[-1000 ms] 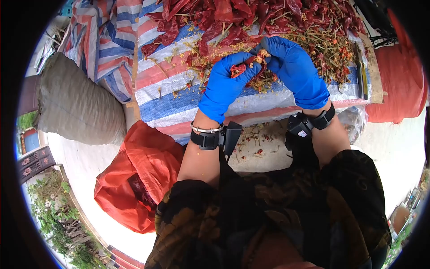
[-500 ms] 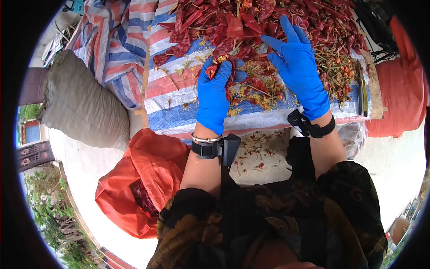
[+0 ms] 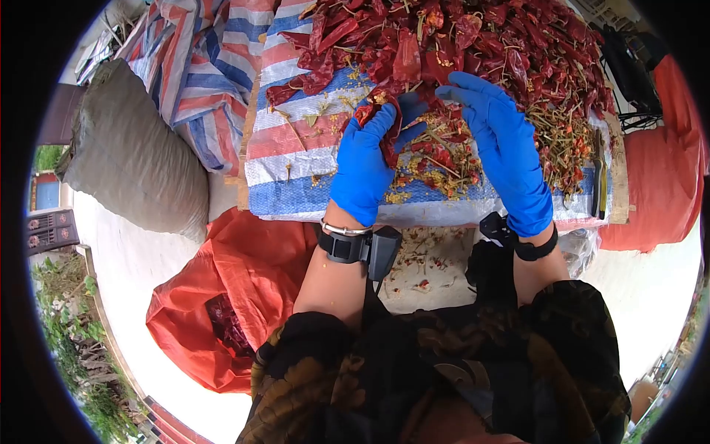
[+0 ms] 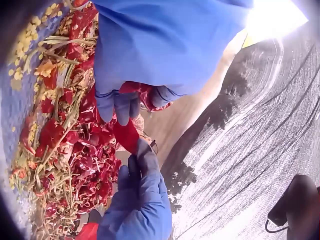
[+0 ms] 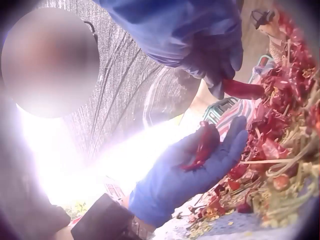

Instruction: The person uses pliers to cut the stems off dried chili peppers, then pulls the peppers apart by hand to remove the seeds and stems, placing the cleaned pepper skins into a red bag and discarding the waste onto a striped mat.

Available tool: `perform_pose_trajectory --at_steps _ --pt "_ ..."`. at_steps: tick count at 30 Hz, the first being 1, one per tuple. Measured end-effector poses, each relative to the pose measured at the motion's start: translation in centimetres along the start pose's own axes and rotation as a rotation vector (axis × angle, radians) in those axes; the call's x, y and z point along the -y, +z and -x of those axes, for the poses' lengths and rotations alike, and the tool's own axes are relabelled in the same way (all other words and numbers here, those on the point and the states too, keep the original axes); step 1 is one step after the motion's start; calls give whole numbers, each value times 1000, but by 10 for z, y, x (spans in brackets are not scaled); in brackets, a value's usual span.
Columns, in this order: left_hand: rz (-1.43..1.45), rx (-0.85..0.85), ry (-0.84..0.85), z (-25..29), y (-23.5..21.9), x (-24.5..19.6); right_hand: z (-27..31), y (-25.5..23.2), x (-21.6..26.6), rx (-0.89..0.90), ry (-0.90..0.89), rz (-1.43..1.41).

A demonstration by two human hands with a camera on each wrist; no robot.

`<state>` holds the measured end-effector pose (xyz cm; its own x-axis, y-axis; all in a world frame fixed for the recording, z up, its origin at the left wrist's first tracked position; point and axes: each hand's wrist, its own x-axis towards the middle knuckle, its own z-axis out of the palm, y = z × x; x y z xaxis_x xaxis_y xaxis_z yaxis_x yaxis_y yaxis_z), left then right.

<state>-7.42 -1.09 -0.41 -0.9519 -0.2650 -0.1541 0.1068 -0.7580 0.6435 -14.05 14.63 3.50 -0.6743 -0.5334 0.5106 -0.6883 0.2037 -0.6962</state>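
Observation:
In the head view, my blue-gloved left hand [image 3: 364, 174] is over the near part of the striped sheet [image 3: 288, 172]. Its thumb and curled fingers grip a torn dried red chili [image 5: 206, 145], with pale seeds showing at the top. To its right, my gloved right hand [image 3: 510, 152] is held with bent fingers close over the chili pile [image 3: 510, 44]. Both wrist views show a smooth red chili [image 5: 245, 90] pinched at its thumb and fingertips. Pulled stems and loose seeds [image 3: 551, 133] lie beneath and beside the hands.
A dark tool with a yellow edge [image 3: 603, 185] lies at the sheet's right side. An open red bag [image 3: 251, 266] with dark red contents stands near my left arm. Beyond it leans a grey sack [image 3: 140, 155]. Another red bag [image 3: 654, 185] is at the right.
Both hands were together at the left-hand chili; then the right hand parted, fingers spread toward the pile. Now its fingers have closed in on a chili. The left hand keeps its hold.

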Motion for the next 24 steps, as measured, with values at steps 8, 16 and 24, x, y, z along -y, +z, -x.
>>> perform_pose_trajectory --at_steps 8,16,24 --pt "51 -23 -174 -2 -8 -1 22 28 25 381 -146 63" --pt "-271 -85 115 2 7 12 6 -1 14 -62 329 5" --pt "-722 110 296 6 12 24 14 3 -11 -34 379 -306"
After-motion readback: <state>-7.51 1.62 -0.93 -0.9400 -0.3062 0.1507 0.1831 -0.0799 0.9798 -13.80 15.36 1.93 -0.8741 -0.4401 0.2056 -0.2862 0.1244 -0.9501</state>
